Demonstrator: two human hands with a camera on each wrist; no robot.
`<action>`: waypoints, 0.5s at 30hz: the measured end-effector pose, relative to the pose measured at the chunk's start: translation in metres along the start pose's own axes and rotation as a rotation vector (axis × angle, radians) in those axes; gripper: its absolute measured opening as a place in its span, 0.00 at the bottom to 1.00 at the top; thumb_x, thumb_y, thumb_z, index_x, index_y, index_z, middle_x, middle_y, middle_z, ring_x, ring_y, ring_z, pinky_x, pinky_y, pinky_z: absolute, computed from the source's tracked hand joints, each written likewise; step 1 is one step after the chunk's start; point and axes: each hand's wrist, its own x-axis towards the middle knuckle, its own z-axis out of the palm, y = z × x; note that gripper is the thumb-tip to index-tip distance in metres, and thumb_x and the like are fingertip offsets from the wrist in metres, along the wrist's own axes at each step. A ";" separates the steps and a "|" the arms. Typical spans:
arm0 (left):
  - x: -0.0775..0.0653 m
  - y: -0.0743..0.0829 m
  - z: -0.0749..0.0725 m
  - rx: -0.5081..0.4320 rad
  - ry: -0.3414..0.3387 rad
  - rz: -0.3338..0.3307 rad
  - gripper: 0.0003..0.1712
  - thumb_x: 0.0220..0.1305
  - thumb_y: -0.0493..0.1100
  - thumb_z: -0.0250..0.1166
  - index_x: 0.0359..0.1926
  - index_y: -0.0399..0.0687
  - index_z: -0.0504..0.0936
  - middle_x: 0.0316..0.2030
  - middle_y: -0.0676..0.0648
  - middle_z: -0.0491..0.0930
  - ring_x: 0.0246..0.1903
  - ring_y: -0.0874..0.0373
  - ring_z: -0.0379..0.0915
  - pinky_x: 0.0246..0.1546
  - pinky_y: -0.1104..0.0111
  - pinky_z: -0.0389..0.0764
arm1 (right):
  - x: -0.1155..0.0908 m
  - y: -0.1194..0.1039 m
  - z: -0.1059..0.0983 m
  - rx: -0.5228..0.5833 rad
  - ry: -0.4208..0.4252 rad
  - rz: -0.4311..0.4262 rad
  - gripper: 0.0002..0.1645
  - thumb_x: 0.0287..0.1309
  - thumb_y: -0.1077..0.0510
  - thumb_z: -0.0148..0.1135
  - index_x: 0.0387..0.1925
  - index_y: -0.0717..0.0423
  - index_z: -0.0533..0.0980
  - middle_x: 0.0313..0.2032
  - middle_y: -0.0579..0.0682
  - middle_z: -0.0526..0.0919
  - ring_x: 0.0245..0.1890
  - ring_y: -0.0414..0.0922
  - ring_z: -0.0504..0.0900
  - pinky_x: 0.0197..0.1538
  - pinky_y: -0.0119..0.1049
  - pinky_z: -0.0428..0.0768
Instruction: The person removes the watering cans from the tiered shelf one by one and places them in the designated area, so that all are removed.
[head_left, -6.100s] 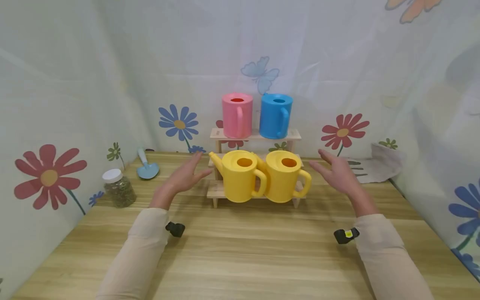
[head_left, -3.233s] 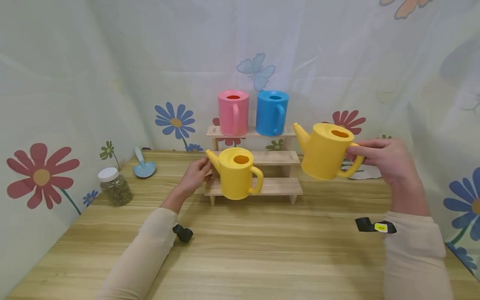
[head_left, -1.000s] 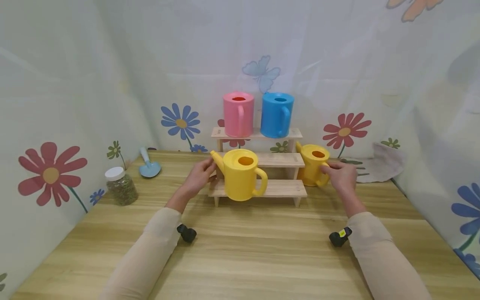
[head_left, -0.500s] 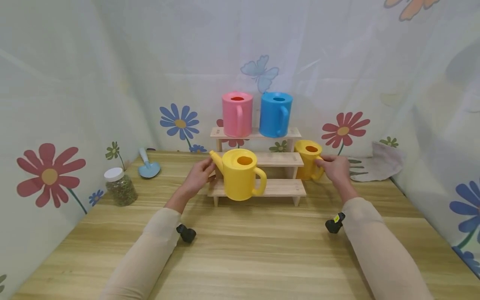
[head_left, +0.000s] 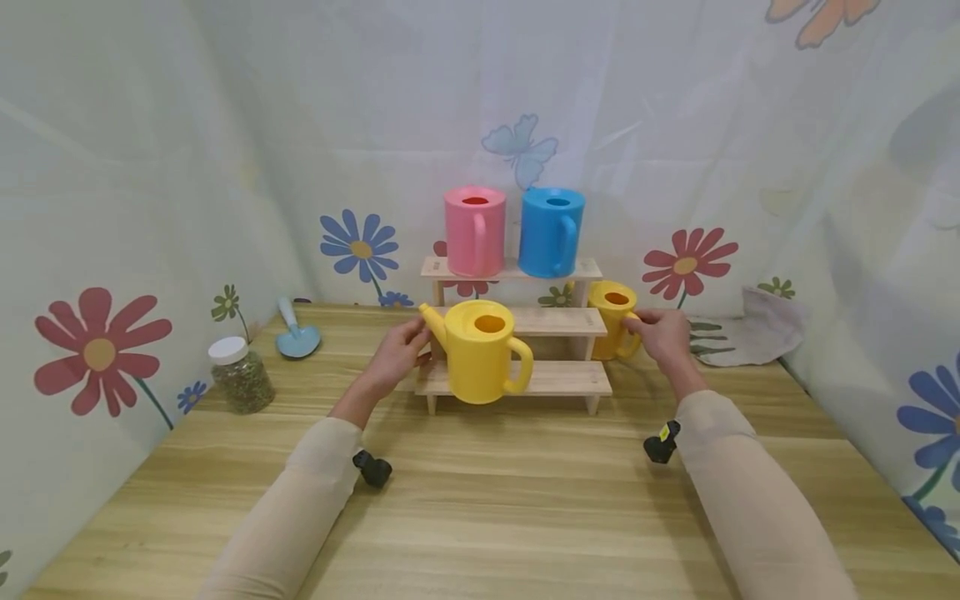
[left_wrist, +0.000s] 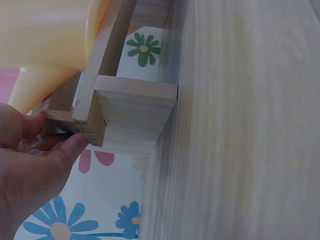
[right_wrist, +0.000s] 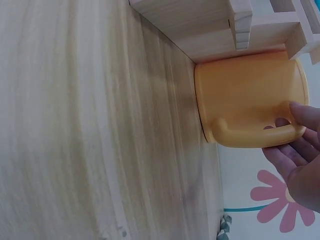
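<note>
My right hand (head_left: 663,335) holds the handle of a yellow watering can (head_left: 609,333) at the right end of the tiered wooden stand. In the right wrist view, this can (right_wrist: 245,95) has its base on the tabletop and its side close against the stand. My left hand (head_left: 398,357) is at the stand's left end, beside the spout of a second yellow watering can (head_left: 478,358) on the lowest step. The left wrist view shows the thumb and fingers (left_wrist: 75,145) pinching the wooden stand (left_wrist: 87,107) at a step's end.
A pink watering can (head_left: 474,237) and a blue one (head_left: 549,237) stand on the top step. On the table's left lie a light blue hand trowel (head_left: 297,337) and a lidded jar of dried green bits (head_left: 243,383). A grey gardening glove (head_left: 757,333) lies at the right.
My right hand has lifted the right yellow watering can off the lowest step and lowered it beside the stand, lately shifting it left. My left hand has moved onto the stand's left end.
</note>
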 end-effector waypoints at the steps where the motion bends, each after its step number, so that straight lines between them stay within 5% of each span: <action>1: 0.000 -0.001 0.000 0.000 -0.001 0.000 0.27 0.81 0.41 0.46 0.76 0.42 0.59 0.73 0.38 0.60 0.70 0.43 0.58 0.62 0.49 0.73 | -0.001 0.000 0.000 0.001 -0.005 0.008 0.25 0.70 0.50 0.62 0.58 0.64 0.79 0.50 0.63 0.83 0.47 0.54 0.77 0.49 0.40 0.78; 8: -0.001 0.000 0.002 0.004 -0.004 -0.010 0.28 0.81 0.42 0.46 0.76 0.42 0.59 0.72 0.38 0.62 0.70 0.43 0.60 0.61 0.51 0.74 | -0.014 -0.002 -0.005 0.038 0.055 0.057 0.33 0.66 0.46 0.65 0.63 0.64 0.75 0.59 0.62 0.79 0.57 0.57 0.77 0.60 0.49 0.79; 15: -0.001 0.002 -0.001 0.020 0.000 -0.011 0.28 0.81 0.43 0.46 0.77 0.43 0.58 0.73 0.39 0.61 0.70 0.44 0.60 0.60 0.54 0.76 | -0.034 -0.026 -0.017 0.112 0.155 -0.015 0.33 0.66 0.42 0.64 0.66 0.55 0.75 0.59 0.56 0.81 0.59 0.50 0.78 0.61 0.41 0.78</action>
